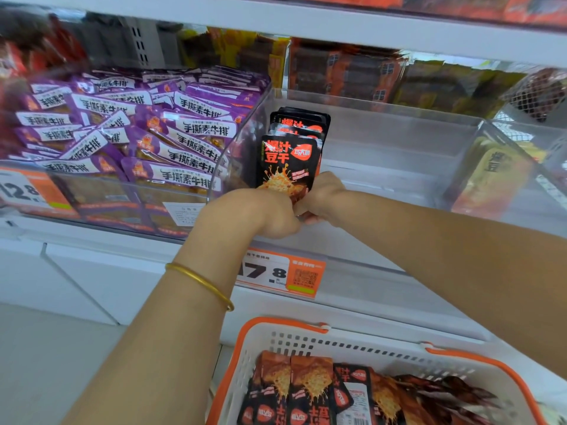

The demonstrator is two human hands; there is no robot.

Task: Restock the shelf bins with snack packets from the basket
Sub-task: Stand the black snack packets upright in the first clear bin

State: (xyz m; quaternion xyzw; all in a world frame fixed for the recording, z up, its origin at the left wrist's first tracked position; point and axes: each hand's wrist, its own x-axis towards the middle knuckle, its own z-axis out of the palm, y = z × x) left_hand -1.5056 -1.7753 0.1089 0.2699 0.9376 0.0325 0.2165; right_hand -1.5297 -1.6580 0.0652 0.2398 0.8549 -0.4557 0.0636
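A small stack of black snack packets (pixel 290 154) with orange lettering stands upright at the left end of a clear plastic shelf bin (pixel 399 142). My left hand (pixel 260 213) and my right hand (pixel 322 194) both grip the bottom edge of this stack over the bin's front wall. A gold bangle sits on my left wrist. Below, a white basket with an orange rim (pixel 294 325) holds several more of the same black packets (pixel 310 391), lying flat.
The bin to the left is full of purple packets (pixel 129 130). A clear bin to the right holds yellow packets (pixel 497 176). An orange price label (pixel 282 273) hangs on the shelf edge. More packets fill the shelf behind.
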